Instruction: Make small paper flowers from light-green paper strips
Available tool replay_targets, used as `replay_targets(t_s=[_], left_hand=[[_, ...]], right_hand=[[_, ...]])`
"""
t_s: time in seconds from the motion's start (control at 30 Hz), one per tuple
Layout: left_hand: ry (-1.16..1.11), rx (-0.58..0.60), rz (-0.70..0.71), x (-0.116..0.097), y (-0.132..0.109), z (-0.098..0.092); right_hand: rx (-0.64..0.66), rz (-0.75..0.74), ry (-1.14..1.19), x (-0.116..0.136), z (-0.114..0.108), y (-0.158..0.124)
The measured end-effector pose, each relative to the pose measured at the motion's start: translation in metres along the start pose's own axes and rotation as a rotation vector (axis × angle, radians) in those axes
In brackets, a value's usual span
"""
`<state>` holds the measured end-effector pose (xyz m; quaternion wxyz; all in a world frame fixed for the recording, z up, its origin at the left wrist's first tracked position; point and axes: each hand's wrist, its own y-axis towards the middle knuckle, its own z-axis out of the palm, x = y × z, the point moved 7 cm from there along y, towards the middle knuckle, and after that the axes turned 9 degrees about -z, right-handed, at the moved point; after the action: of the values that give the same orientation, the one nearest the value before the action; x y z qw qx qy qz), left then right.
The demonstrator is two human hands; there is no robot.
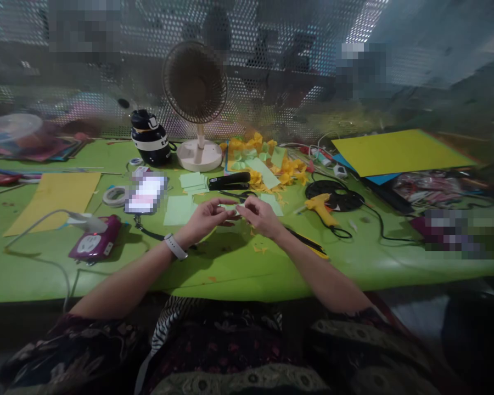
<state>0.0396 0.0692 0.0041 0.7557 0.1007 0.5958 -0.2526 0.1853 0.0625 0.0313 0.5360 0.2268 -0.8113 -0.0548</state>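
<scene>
My left hand (208, 218) and my right hand (261, 215) meet above the green table (230, 269), fingertips pinched together on a small pale green paper piece (234, 209). A white band sits on my left wrist. Pale green paper squares (179, 210) lie just behind my hands, and more (193, 181) lie near a black stapler (229, 181). Black scissors (239, 193) lie behind my fingers. A heap of yellow and green paper flowers (267, 159) lies further back.
A yellow glue gun (321, 208) with a black cable lies right of my hands. A desk fan (195, 99), a black-and-white bottle (150, 137), a tape roll (114, 195), a pink device (95, 241), and yellow sheets (399, 151) (53, 200) are around.
</scene>
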Motion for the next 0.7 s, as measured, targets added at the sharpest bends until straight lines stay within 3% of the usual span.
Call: replay_targets(t_s=[0.2, 0.4, 0.7], left_hand=[[-0.014, 0.033, -0.022, 0.0011, -0.0007, 0.0021], [-0.006, 0.036, -0.026, -0.0037, 0.0000, -0.0020], [0.058, 0.014, -0.074, -0.0028, 0.0018, -0.0072]], right_hand=[[0.061, 0.001, 0.002, -0.0009, 0.0051, -0.0002], [0.198, 0.078, 0.168, -0.0041, 0.0104, 0.0003], [0.159, -0.056, -0.080, 0.0021, 0.0101, -0.0006]])
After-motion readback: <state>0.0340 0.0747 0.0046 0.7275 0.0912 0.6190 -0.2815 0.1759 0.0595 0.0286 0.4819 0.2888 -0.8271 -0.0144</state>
